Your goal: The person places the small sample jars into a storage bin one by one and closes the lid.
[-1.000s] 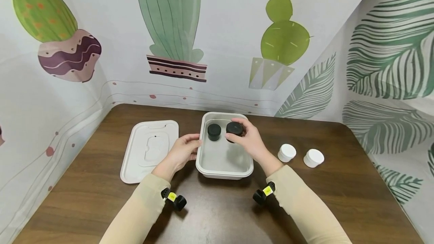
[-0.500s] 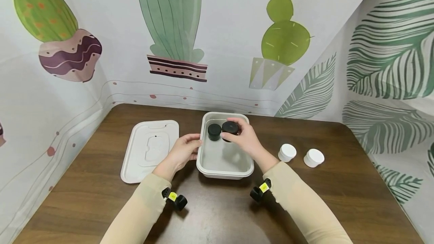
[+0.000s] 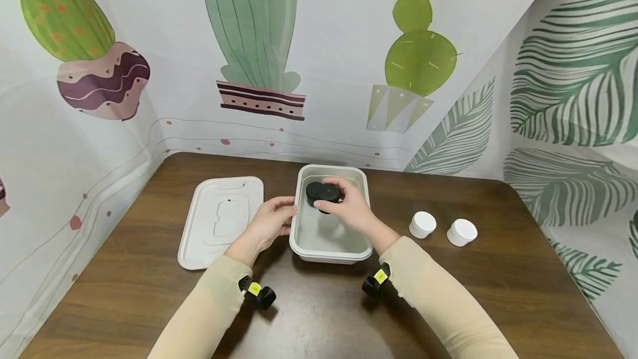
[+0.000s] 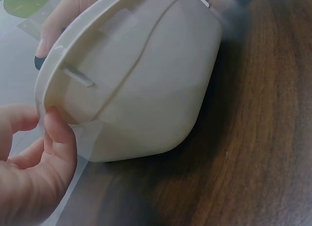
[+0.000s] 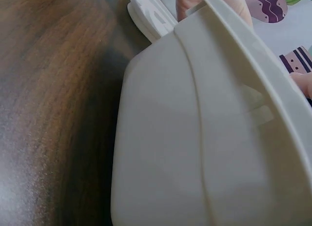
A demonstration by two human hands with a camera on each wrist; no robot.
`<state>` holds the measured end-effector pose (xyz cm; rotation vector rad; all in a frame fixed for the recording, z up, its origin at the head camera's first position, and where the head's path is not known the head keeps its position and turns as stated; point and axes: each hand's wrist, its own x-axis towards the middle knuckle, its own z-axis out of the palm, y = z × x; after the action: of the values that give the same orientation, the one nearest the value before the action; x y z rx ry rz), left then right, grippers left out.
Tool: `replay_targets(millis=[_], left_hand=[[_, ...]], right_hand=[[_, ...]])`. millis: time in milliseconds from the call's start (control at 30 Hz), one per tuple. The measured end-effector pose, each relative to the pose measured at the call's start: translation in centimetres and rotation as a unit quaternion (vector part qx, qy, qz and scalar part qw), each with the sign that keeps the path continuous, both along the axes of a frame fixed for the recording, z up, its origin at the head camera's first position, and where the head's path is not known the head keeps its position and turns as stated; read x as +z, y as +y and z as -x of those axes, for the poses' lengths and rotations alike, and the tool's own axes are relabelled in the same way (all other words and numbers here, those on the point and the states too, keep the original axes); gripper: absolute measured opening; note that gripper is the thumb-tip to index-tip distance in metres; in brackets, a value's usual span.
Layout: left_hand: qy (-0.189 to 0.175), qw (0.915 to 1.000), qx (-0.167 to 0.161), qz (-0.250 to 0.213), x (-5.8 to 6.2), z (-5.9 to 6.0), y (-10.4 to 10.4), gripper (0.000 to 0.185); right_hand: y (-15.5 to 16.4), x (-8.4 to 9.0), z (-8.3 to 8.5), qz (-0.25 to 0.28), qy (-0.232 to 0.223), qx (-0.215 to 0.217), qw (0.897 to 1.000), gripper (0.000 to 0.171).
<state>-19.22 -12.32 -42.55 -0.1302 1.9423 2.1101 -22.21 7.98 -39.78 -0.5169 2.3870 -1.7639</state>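
Note:
A light grey plastic storage box (image 3: 329,256) stands on the table, its inside in sight. At its left side my left hand (image 3: 267,222) pinches the rim; in the left wrist view thumb and fingers (image 4: 61,131) are bent about the edge. Inside the box, toward the back left, is a small round black jar (image 3: 312,189). A second black jar (image 3: 329,193) is pinched between thumb and fingers of my right hand (image 3: 355,209), which reaches in over the right rim. From above, this held jar partly overlaps the first one.
The box's flat lid (image 3: 219,226) lies on the table left of the box. Two small white jars (image 3: 422,224) with lids stand to the right, beyond my right forearm. A patterned cloth (image 3: 339,71) hangs behind the wooden table (image 3: 319,314).
My right hand has moved left inside the box, bringing its black jar from the right side up to the other black jar. The left hand has stayed at the rim.

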Motion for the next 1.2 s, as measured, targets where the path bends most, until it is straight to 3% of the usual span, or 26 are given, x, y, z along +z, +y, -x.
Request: replay_targets(millis=[133,367,467,533,800,1033,1200], left_hand=[[0.002,0.9999,0.001,0.010,0.1,0.0,0.0,0.039],[0.002,0.9996,-0.001,0.029,0.3,0.1,0.0,0.039],[-0.001,0.9994,-0.004,0.033,0.4,0.2,0.0,0.039],[-0.006,0.9994,-0.003,0.033,0.5,0.2,0.0,0.039],[-0.009,0.9992,-0.006,0.039,0.7,0.2,0.1,0.039],[-0.011,0.9989,-0.005,0.044,0.5,0.2,0.1,0.038],[-0.008,0.9989,-0.007,0.046,0.6,0.1,0.1,0.039]], right_hand=[[-0.2,-0.2,0.1,-0.013,-0.004,-0.002,1.000,0.061],[-0.9,2.7,-1.9,-0.038,0.004,-0.015,0.999,0.056],[-1.0,3.0,-2.2,-0.047,0.003,-0.024,0.999,0.056],[-1.1,2.8,-2.2,-0.049,0.000,-0.029,0.998,0.057],[-0.9,-0.9,0.2,-0.036,0.009,-0.031,0.999,0.061],[-1.0,-1.5,0.5,-0.067,0.024,-0.011,0.997,0.063],[-1.1,-1.4,0.4,-0.104,0.043,-0.021,0.993,0.062]])
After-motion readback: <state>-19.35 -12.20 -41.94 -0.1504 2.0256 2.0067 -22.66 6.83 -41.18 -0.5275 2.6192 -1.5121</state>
